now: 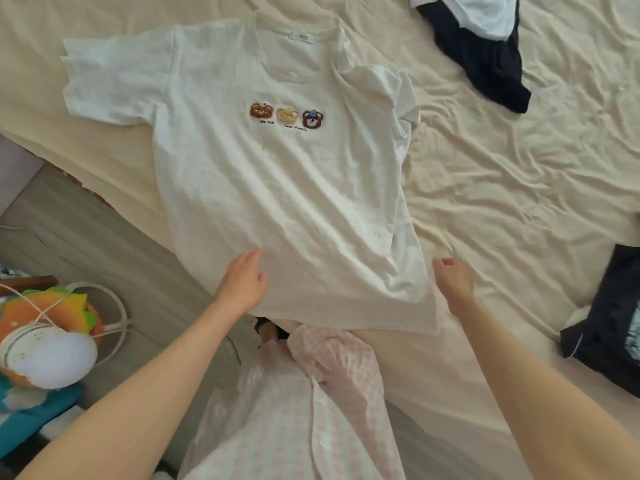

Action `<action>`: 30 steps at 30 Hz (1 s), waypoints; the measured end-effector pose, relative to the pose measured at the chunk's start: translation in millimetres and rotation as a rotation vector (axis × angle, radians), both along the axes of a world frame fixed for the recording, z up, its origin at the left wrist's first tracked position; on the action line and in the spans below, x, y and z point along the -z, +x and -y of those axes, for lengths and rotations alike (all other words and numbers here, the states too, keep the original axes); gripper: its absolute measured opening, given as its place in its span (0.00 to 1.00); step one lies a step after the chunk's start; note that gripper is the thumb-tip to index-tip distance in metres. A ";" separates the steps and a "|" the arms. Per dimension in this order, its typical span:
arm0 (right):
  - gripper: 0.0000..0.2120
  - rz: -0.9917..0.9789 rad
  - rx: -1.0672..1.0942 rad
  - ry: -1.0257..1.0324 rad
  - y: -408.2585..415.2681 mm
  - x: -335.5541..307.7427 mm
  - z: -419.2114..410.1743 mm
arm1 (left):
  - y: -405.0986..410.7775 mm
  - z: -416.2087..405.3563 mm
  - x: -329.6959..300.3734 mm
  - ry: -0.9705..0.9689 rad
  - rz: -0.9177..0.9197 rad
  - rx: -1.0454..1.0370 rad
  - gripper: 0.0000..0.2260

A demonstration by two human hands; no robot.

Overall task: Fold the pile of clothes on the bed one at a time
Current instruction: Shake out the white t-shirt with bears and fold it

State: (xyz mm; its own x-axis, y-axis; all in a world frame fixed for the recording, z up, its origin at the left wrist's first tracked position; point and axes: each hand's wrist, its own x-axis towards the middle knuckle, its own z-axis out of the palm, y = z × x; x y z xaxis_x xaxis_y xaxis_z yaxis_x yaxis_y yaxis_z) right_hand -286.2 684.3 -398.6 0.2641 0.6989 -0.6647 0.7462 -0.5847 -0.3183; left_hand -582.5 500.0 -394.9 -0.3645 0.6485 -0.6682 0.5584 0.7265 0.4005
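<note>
At the near hem of the white T-shirt (277, 174), your left hand (244, 284) rests flat with fingers straight; your right hand (452, 277), curled, seems to pinch the other corner. It lies face-up on the bed (519, 174), dark clothes (485, 53) beyond.

Cream bed sheet (519, 174) — rumpled, grey floor (86, 230)

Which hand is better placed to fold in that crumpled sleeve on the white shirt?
Right. The right hand hovers on the crumpled sleeve's side; the left hand rests on the opposite hem.
</note>
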 end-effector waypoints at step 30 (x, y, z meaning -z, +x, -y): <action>0.04 -0.857 0.903 0.135 -96.2 40.2 -179.6 | 26.5 -128.6 65.6 -0.237 -0.089 0.516 0.31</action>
